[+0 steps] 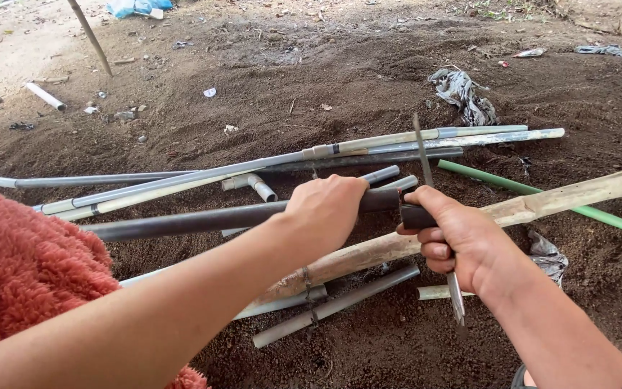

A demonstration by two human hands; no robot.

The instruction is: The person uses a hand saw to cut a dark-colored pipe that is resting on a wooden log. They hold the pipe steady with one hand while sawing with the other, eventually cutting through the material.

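1. Hands: left hand (325, 209) clenched around smooth dark pipe (203, 218) near its end; right hand (455, 238) grasping thin metal saw blade (423, 155), upright across pipe end.
2. Pipe lies over rough bamboo pole (570, 196), among grey pipes (253, 171).
3. Loose brown soil (368, 79) open beyond.

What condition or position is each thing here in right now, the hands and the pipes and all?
Left hand: closed around the dark pipe.
Right hand: gripping a thin saw blade.
Dark pipe: held level above the pile.
Saw blade: upright, across the pipe's end.
Bamboo pole: lying slanted on the soil.
Green pipe: lying flat.
Grey pipes: lying scattered.
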